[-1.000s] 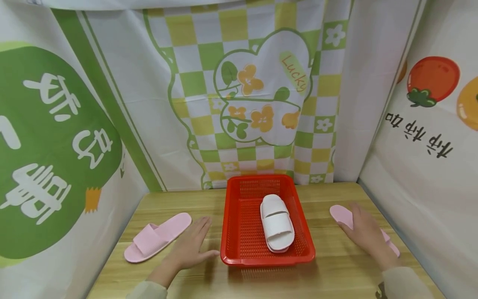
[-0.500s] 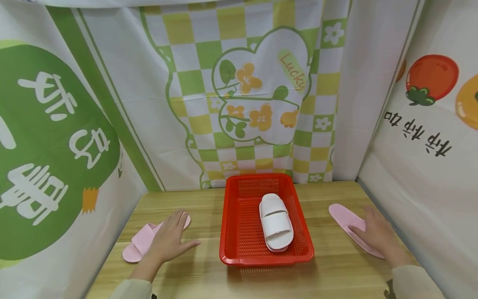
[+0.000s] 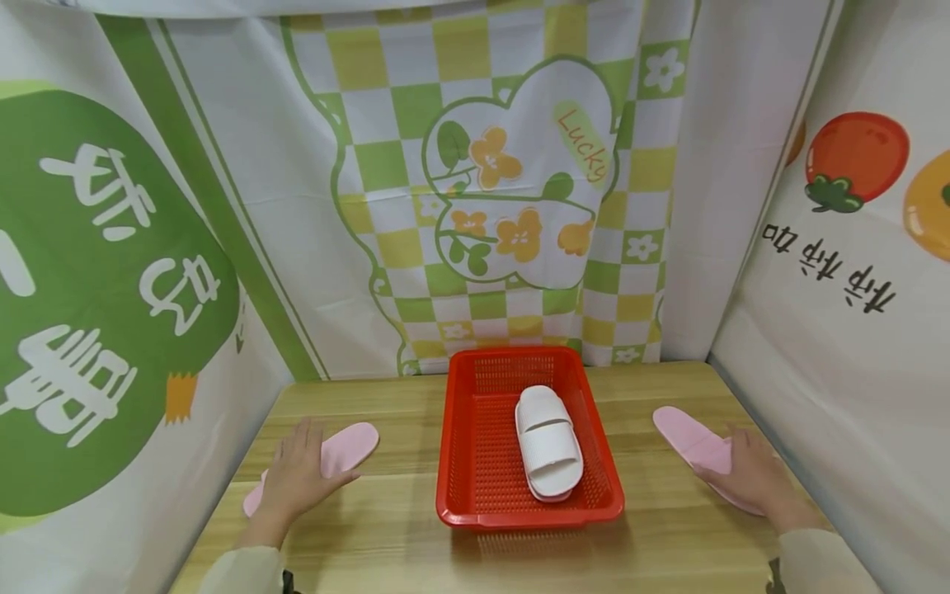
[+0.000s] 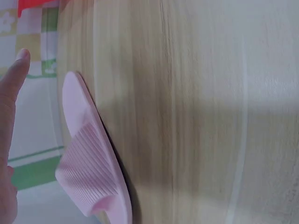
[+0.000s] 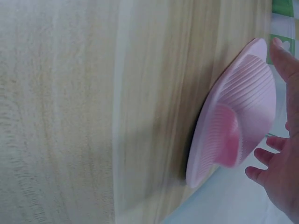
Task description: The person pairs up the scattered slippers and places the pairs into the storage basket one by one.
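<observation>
Over a pink slide slipper (image 3: pixel 349 447) on the left of the table is my left hand (image 3: pixel 297 474), its fingers spread. In the left wrist view, that slipper's ribbed strap (image 4: pixel 91 168) is uncovered, and a gap separates it from my thumb (image 4: pixel 11 84). On the right, my right hand (image 3: pixel 757 474) hovers by another pink slide slipper (image 3: pixel 686 433) and hides part of it. The right wrist view has this slipper's ribbed strap (image 5: pixel 250 93) beside my loosely bent fingers (image 5: pixel 261 161); neither hand holds anything. A white pair of slippers (image 3: pixel 551 445) lies in the red basket (image 3: pixel 454 445).
The basket stands mid-table between my hands. Beneath everything is a wood-grain table (image 3: pixel 401 553). Printed cloth hangs at the back (image 3: pixel 475 313), with more cloth walls on the left (image 3: pixel 223 429) and right (image 3: pixel 809 388).
My left hand has moved left, away from the basket and over the left slipper. My right hand has shifted slightly right. The right slipper lies at a steeper angle than one second ago.
</observation>
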`<action>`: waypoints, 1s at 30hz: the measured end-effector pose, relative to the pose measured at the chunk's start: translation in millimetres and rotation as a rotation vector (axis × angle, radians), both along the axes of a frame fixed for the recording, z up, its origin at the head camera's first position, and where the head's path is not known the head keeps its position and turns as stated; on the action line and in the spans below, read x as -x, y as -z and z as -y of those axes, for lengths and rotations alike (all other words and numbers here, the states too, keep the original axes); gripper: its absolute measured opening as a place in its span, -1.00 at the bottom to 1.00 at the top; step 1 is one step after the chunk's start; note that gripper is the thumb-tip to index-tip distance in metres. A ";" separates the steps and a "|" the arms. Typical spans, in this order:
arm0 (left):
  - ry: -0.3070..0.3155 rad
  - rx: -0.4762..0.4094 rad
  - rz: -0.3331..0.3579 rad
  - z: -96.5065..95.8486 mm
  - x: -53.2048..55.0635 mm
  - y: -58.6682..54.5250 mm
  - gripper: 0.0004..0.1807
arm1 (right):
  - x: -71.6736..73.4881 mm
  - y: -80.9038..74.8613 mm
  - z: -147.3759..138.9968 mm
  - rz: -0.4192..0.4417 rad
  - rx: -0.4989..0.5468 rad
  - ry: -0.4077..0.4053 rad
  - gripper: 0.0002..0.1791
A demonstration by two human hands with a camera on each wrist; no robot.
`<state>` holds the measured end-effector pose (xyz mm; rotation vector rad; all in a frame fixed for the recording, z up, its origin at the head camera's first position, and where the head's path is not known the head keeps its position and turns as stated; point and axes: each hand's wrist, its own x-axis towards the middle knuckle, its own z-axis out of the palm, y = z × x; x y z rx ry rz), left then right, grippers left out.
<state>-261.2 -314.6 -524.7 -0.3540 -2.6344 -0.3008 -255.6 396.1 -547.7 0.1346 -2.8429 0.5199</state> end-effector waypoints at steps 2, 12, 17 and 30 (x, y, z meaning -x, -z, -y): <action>-0.027 -0.014 0.004 7.5 1.0 3.7 0.17 | -0.2 2.2 0.1 0.004 -0.004 0.007 0.09; -0.134 -0.053 0.127 29.1 -2.1 19.2 0.30 | -1.7 12.1 -1.7 -0.006 0.007 -0.001 -0.01; -0.148 -0.056 0.142 30.9 -5.4 21.6 0.21 | 0.7 14.0 -3.2 -0.005 0.003 -0.003 0.00; -0.129 -0.103 0.094 31.2 -11.0 32.3 -0.04 | 4.1 24.5 -4.6 -0.033 -0.035 0.017 0.03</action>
